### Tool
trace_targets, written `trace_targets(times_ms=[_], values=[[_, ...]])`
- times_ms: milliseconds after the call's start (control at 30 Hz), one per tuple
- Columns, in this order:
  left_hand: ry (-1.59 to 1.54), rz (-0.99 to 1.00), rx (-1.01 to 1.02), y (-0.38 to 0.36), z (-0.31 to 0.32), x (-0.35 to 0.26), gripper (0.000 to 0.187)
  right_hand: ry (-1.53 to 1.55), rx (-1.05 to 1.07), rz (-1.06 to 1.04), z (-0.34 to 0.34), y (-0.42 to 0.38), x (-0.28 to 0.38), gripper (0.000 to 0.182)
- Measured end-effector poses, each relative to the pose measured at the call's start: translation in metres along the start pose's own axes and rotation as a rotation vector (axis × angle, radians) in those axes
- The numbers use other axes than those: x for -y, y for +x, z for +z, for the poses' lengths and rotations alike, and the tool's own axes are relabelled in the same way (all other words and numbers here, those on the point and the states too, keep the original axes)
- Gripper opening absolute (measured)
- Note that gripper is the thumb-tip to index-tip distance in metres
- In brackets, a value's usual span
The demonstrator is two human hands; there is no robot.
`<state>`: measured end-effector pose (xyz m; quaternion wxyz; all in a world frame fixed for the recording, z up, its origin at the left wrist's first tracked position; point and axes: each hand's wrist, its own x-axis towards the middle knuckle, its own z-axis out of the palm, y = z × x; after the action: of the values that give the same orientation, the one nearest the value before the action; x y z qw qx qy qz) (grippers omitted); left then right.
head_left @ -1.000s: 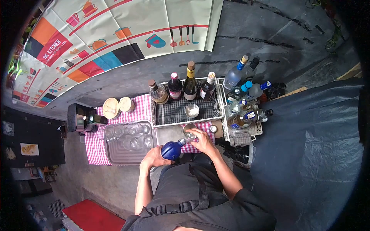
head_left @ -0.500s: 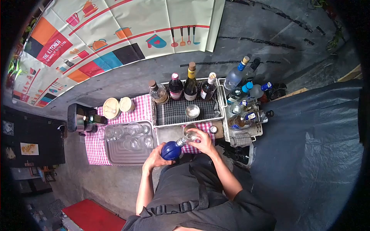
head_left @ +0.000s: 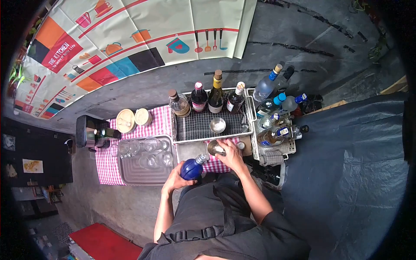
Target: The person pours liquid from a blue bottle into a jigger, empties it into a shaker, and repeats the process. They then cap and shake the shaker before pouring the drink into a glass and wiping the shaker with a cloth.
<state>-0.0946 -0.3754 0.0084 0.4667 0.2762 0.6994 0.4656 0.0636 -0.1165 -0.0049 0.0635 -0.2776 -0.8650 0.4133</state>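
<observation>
A round blue bottle (head_left: 190, 170) with a silvery neck is tilted up to the right in my left hand (head_left: 175, 179), whose fingers wrap its left side and base. My right hand (head_left: 232, 157) is closed on the right side of a metal cup (head_left: 214, 147), just above and to the right of the bottle's neck. Bottle and cup are apart. Behind the cup, a small metal strainer bowl (head_left: 217, 125) rests on a dark checked cloth (head_left: 195, 128). Beside my right hand lies a small round metal piece (head_left: 241, 146), partly hidden.
On the left, a grey tray (head_left: 147, 177) holds several clear glasses (head_left: 147, 160). Two round containers (head_left: 125, 121) and a black appliance (head_left: 85, 132) stand behind it. Several bottles (head_left: 215, 97) line the white rack; more bottles (head_left: 272, 135) crowd a second rack at right.
My right hand has moved from a small clear vessel at the bottle's neck to the metal cup, slightly up and right. The blue bottle has stayed nearly still in my left hand.
</observation>
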Motion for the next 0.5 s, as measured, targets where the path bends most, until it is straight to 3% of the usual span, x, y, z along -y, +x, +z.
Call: trace_targets(times_ms=[267, 333, 500], values=[[-0.025, 0.001, -0.010, 0.002, 0.000, 0.012, 0.089, -0.054, 0.046, 0.003, -0.007, 0.001, 0.017, 0.072], [-0.003, 0.001, -0.010, 0.001, 0.000, 0.001, 0.089, 0.002, -0.044, -0.120, -0.007, 0.001, 0.014, 0.068], [0.117, -0.030, -0.003, 0.003, -0.001, -0.006, 0.090, 0.258, -0.021, -0.124, -0.011, -0.004, 0.016, 0.062]])
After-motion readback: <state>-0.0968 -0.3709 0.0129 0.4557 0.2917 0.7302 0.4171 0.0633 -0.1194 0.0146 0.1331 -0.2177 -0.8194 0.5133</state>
